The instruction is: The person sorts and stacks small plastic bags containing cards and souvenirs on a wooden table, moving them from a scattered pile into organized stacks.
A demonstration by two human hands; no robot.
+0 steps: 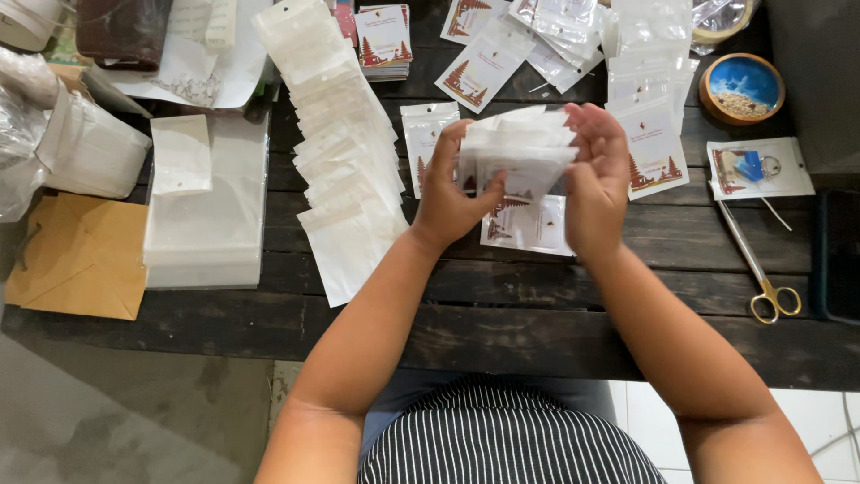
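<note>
Table edge point(537, 358): nearest me, bare dark strip.
Left hand point(448, 193): I see it gripping the packet stack point(520, 143).
Right hand point(593, 179): clasping the same stack, above table centre.
Scissors point(761, 269): right, well apart.

Soft even daylight, faint shadows, glare on clear plastic sleeves point(206, 206), sharp focus, slight edge distortion

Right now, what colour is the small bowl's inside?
Blue, with a sandy patch; the small bowl shows in the head view.
</note>
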